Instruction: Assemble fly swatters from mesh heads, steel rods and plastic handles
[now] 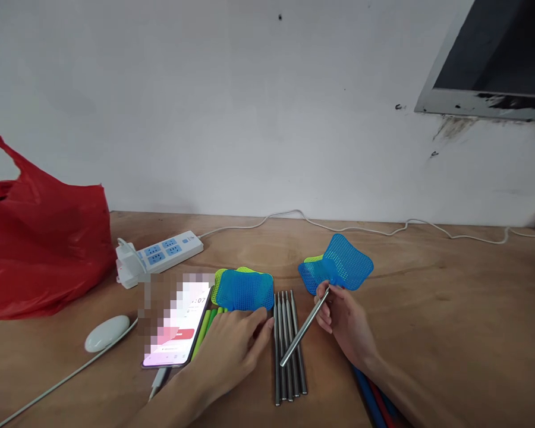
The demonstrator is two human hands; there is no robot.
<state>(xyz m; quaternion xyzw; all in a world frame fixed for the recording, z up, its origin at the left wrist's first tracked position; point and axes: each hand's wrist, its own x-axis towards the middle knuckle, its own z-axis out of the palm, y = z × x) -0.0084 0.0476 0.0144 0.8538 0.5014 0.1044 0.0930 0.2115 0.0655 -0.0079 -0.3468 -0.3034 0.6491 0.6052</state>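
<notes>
My right hand [345,324] pinches a fly swatter by the top of its shiny metal rod [304,334], just below the blue mesh head [348,263]. The rod slants down and left over several metal rods [289,368] lying side by side. Behind the raised head lie another blue mesh head [310,276] and a yellow-green one. My left hand [232,345] rests palm down with bent fingers, thumb apart, at the front edge of a stack of blue mesh heads [245,290]. It partly covers green tubes [200,333]; its undersides are hidden, and I see nothing held there.
A lit phone [178,333] lies left of the green tubes, with a white mouse [107,333] beside it. Farther back are a power strip [169,249], its cable [294,212] and a red plastic bag [44,238]. Blue and red tubes [374,395] lie under my right forearm.
</notes>
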